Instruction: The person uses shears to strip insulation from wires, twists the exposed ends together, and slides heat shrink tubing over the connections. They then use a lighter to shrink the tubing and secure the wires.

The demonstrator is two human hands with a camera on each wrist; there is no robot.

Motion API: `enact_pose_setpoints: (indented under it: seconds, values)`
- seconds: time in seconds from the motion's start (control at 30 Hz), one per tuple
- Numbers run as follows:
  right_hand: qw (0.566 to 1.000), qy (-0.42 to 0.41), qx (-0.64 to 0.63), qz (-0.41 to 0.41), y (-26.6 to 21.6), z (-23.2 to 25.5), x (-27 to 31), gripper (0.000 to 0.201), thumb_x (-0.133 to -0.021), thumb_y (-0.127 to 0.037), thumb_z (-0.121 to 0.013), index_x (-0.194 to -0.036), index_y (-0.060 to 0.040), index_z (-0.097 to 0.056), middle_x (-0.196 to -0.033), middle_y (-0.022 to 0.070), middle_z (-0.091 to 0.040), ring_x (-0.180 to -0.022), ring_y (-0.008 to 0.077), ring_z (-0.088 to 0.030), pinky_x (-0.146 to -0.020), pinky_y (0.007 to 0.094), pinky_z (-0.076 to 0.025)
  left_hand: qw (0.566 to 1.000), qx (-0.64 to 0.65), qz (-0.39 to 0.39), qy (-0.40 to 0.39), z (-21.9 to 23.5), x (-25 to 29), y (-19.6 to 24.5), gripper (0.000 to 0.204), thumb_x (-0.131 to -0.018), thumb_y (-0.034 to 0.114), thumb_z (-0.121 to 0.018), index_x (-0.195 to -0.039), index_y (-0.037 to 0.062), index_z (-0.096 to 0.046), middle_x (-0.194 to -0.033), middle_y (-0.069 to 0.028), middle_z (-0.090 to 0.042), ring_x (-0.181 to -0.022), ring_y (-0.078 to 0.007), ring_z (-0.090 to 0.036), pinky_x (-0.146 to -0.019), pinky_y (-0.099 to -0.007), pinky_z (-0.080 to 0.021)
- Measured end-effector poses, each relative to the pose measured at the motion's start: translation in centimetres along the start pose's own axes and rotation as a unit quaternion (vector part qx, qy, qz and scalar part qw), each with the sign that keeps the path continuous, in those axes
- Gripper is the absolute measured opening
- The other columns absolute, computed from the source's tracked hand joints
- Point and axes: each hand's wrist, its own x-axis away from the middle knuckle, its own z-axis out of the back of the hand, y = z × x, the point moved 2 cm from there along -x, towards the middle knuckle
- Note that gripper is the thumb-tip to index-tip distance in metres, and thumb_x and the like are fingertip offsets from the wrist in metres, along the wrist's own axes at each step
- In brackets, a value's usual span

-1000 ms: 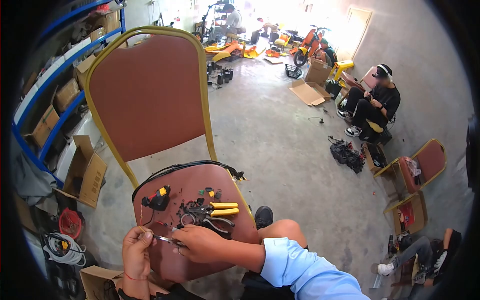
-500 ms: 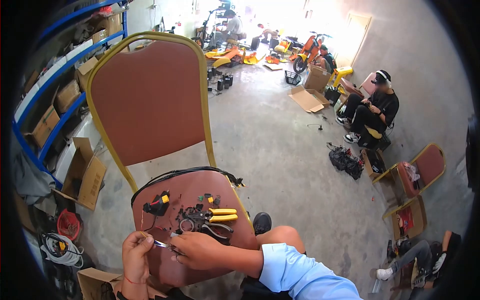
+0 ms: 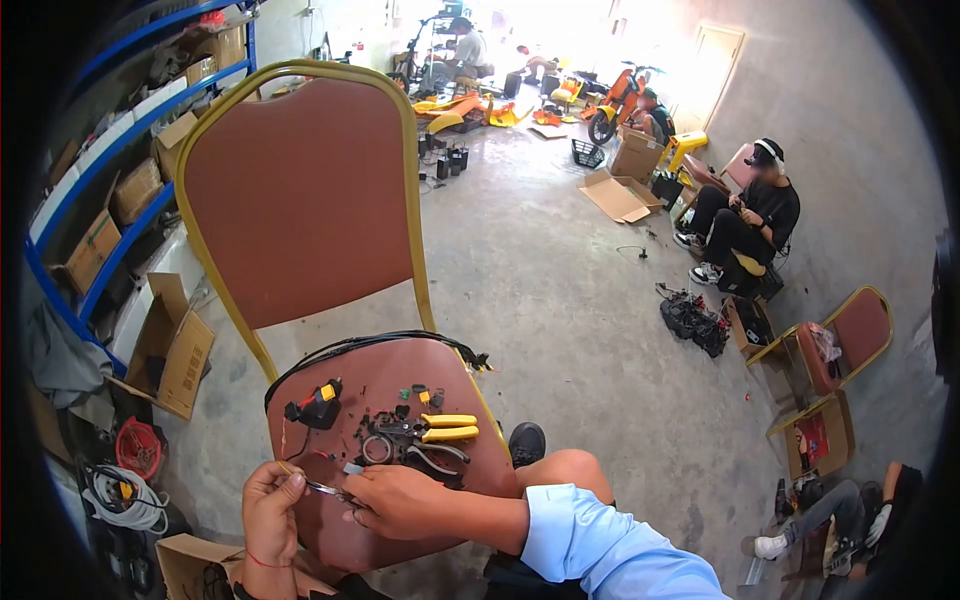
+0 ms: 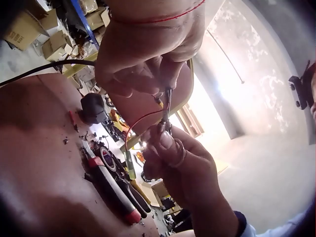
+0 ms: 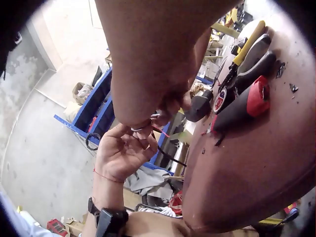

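Note:
Over the near part of the chair seat [image 3: 340, 530], my left hand [image 3: 272, 505] pinches a thin wire [image 3: 290, 467] between thumb and fingers. My right hand [image 3: 400, 498] grips a slim shiny metal tool [image 4: 168, 106], whose tip meets the left fingertips; its exact kind I cannot tell. A thin red wire [image 4: 140, 118] curves away from beside the tool. Just beyond the left hand lies a black box with a yellow connector [image 3: 325, 393]. Yellow-handled pliers [image 3: 450, 427], grey-handled pliers [image 3: 435, 460] and a roll of tape [image 3: 376, 449] lie beyond the right hand.
Black cable [image 3: 350, 343] runs along the seat's back edge, before the tall backrest [image 3: 300, 200]. Dark scraps are scattered about the tools. Blue shelving [image 3: 110, 235] and an opened carton [image 3: 170, 345] stand left. A seated person [image 3: 750, 215] is at the right.
Both hands keep nearly the same place and hold; the metal tool has tilted slightly between them. The head view has shifted a little.

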Motion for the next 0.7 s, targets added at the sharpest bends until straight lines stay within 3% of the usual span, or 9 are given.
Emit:
enact_pose_setpoints:
  seconds: [0.33,0.7]
  values:
    - [0.998,-0.037,-0.029,-0.047,-0.46,0.66,-0.24,0.023,-0.089,-0.019,-0.064,-0.094,0.0008,-0.054,-0.082,0.0217,-0.063,-0.083,0.0423,-0.062,-0.075,0.052,-0.047,1.0,-0.013,-0.018,-0.013,0.17,0.07,0.27,0.009,-0.088,0.002,-0.07,-0.095,0.0025,-0.064,-0.086,-0.005,-0.066,-0.075,-0.0123,-0.061,-0.07,-0.0226,-0.049]
    - [0.998,-0.02,-0.053,-0.033,0.35,0.13,0.1,0.023,-0.089,-0.019,-0.065,-0.099,-0.0012,-0.055,-0.086,0.0202,-0.062,-0.089,0.0413,-0.061,-0.078,0.0509,-0.047,0.999,-0.049,-0.01,-0.008,0.0,0.14,0.37,0.008,-0.087,0.0,-0.069,-0.094,0.0006,-0.065,-0.084,-0.0049,-0.065,-0.074,-0.0123,-0.059,-0.071,-0.023,-0.048]
